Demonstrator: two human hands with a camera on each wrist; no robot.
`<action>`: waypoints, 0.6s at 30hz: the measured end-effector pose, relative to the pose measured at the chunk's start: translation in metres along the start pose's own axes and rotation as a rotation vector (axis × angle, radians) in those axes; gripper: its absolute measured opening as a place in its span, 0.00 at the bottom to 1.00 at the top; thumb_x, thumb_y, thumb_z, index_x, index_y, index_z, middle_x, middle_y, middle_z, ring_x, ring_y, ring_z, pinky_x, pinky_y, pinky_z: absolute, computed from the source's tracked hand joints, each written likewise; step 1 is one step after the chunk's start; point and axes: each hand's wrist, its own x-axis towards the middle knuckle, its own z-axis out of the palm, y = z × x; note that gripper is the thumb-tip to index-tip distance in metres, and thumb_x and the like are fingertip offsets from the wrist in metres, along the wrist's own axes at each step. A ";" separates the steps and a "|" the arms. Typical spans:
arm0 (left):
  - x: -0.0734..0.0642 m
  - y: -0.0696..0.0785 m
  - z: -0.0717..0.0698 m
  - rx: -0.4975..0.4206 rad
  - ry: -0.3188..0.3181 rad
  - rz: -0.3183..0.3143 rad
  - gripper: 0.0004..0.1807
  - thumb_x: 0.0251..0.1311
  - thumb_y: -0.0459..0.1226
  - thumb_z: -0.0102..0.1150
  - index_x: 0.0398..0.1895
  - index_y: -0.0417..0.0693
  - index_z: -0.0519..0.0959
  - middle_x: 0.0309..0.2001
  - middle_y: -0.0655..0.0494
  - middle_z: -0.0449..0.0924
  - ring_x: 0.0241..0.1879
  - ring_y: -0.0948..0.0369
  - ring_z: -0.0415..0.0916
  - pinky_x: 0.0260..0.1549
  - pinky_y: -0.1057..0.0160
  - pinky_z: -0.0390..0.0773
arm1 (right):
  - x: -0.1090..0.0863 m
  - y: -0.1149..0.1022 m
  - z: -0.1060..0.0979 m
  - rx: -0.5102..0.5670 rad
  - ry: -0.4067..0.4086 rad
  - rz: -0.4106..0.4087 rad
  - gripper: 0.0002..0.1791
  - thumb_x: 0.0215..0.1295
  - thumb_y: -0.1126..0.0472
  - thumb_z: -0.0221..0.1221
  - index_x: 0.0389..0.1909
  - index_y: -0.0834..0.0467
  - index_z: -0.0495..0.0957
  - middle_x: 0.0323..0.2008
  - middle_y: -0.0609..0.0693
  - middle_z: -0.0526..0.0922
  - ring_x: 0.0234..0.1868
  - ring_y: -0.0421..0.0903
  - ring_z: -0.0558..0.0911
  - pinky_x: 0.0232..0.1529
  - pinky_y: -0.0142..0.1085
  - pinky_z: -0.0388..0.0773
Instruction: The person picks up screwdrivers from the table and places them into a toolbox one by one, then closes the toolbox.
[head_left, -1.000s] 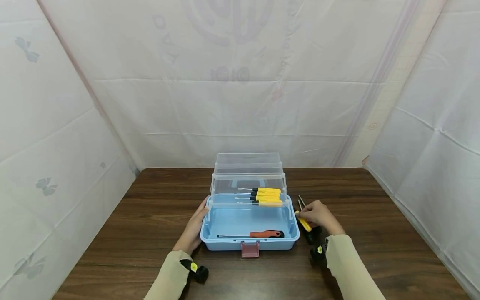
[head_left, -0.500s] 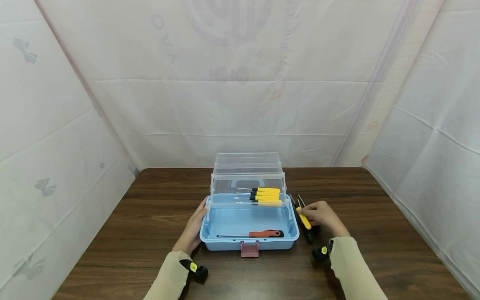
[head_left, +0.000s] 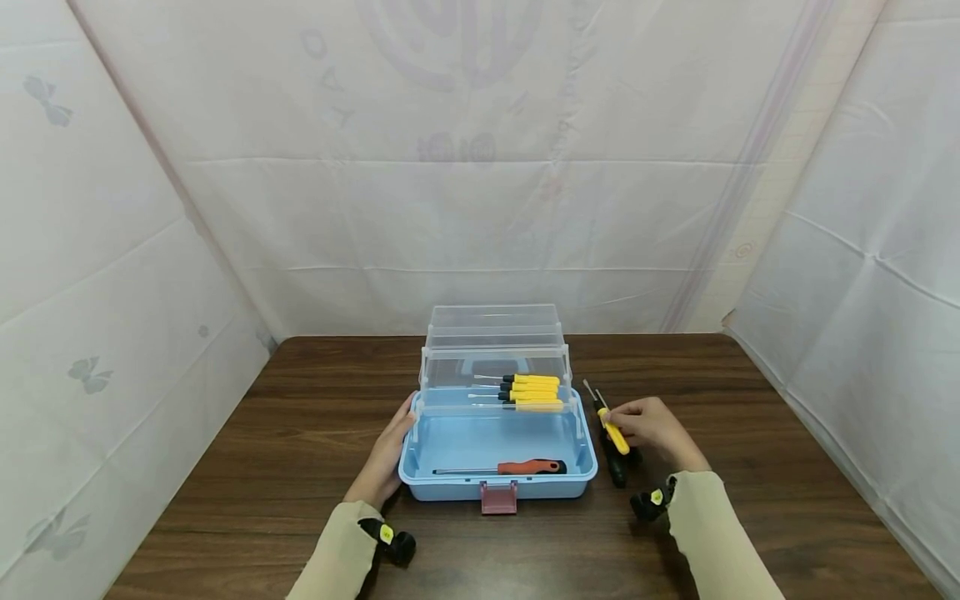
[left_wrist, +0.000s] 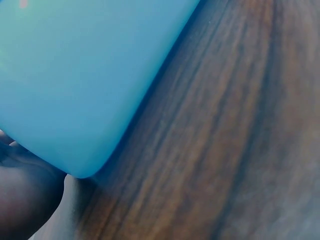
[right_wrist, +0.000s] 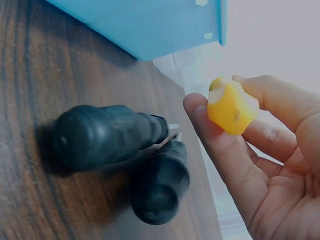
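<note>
My right hand (head_left: pixel 654 427) pinches a screwdriver with a yellow handle (head_left: pixel 617 435) between thumb and fingers, its shaft pointing up and away. In the right wrist view the butt of that yellow handle (right_wrist: pixel 232 107) shows between the fingertips. Two black-handled screwdrivers (right_wrist: pixel 107 137) lie on the table below it. To the left is a light blue toolbox (head_left: pixel 450 490), where my left hand (head_left: pixel 386 454) rests along the outer left side with extended fingers. Inside, an orange-and-black screwdriver (head_left: pixel 528 467) lies along the front. Several yellow-handled screwdrivers (head_left: pixel 536 390) lie in its clear raised tray.
The toolbox's transparent upper section (head_left: pixel 495 321) stands folded back. A pink latch (head_left: pixel 498 498) hangs at its front. Dark wood table (head_left: pixel 315 417) surrounds the box, with white sheeting (head_left: pixel 480 217) behind and on both sides.
My right hand has moved slightly right, away from the box, carrying the yellow-handled screwdriver off the black-handled ones. The left hand and toolbox stay in place.
</note>
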 end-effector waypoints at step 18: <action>0.000 0.000 0.000 0.007 0.005 -0.004 0.30 0.75 0.47 0.33 0.77 0.63 0.43 0.78 0.52 0.36 0.77 0.48 0.34 0.72 0.41 0.42 | -0.004 -0.015 -0.015 -0.083 -0.007 -0.062 0.21 0.66 0.55 0.60 0.47 0.70 0.80 0.42 0.60 0.83 0.36 0.43 0.83 0.38 0.39 0.84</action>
